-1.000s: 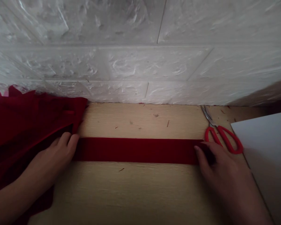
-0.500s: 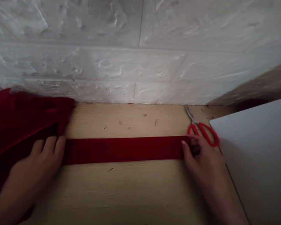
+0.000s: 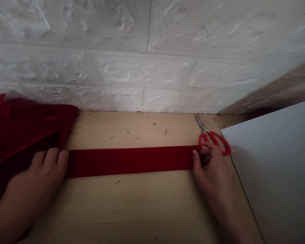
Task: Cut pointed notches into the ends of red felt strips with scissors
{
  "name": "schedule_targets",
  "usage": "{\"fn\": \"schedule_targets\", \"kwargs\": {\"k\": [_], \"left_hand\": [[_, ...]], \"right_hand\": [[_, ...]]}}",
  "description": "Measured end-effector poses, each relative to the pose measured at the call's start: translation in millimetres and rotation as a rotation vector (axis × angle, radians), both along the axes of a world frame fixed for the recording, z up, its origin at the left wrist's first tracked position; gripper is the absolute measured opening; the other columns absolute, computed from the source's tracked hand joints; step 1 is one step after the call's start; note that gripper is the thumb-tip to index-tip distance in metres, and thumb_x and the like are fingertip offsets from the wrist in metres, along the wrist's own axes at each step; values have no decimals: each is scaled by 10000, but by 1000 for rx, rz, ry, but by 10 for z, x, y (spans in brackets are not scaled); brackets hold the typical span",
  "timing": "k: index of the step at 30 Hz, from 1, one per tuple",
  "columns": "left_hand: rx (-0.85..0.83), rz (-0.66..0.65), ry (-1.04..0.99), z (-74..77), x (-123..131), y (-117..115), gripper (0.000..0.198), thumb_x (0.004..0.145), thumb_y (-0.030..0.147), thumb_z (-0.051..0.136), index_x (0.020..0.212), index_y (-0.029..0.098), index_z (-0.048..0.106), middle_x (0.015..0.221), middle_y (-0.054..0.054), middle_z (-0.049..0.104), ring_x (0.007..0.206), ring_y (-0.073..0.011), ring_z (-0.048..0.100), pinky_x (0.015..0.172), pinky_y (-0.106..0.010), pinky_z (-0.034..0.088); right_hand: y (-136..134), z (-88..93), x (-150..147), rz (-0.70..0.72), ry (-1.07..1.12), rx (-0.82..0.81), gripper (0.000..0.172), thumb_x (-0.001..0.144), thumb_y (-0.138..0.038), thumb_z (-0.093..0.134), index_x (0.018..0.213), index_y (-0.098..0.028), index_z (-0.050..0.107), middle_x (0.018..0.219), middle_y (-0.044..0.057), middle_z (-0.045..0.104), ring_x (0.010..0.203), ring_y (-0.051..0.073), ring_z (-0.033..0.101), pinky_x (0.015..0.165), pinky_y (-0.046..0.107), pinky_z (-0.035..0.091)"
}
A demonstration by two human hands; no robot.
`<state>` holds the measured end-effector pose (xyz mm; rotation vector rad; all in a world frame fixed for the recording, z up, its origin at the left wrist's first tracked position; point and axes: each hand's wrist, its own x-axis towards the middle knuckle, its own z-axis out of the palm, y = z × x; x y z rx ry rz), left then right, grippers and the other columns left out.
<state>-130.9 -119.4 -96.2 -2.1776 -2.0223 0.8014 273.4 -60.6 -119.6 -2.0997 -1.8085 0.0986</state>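
A long, flat strip of dark red fabric (image 3: 132, 161) lies stretched sideways across the pale wooden table. At its left end, my left hand (image 3: 40, 183) is closed, with curled fingers gripping the fabric. My right hand (image 3: 215, 169) pinches the strip's other end between thumb and fingers. Just behind my right hand, touching or nearly touching it, are scissors (image 3: 212, 135) with red handles and metal blades pointing away. A heap of red fabric (image 3: 38, 118) lies beyond and to the left of my left hand, partly under it.
A white textured brick-pattern wall (image 3: 132, 67) closes off the back of the table (image 3: 132, 210). To the right, a white board or sheet (image 3: 277, 169) rests at an angle. Small red scraps and threads (image 3: 165, 131) are scattered on the wood.
The whole view has shifted slightly, so things appear a little further left. Both hands keep their hold on the strip, which stays flat and straight.
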Motion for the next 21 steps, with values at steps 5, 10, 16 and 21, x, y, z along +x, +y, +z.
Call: {"fn": "schedule_targets", "kwargs": {"k": [5,10,16,21], "left_hand": [[48,-47,231,-7,50,30,377,964,59,295,1073,118,651,1018,-120,559,955,-290,557,531,-308,479],[80,-63,250,-50,26,6,385,965,53,293,1053,131,660,997,-111,555,944,-285,552,494,-293,435],[1,16,207,119,162,74,390,960,34,311,1071,123,674,1019,-120,579,969,-283,583,519,-283,432],[75,-31,232,152,183,97,437,937,-15,257,944,119,673,964,-119,611,895,-259,599,498,-258,395]], "right_hand": [[0,-63,-10,-31,40,35,298,913,-350,521,1143,-176,598,912,121,725,745,275,680,633,394,494],[20,-57,-31,-44,26,38,290,905,-359,499,1100,-178,615,889,114,727,706,263,665,622,388,478],[17,-14,-106,-14,-122,13,262,929,-309,452,1086,-181,618,995,134,726,805,299,675,593,382,448],[6,-38,-122,17,-215,76,291,954,-284,439,1114,-138,632,1179,200,644,936,315,645,696,417,502]]}}
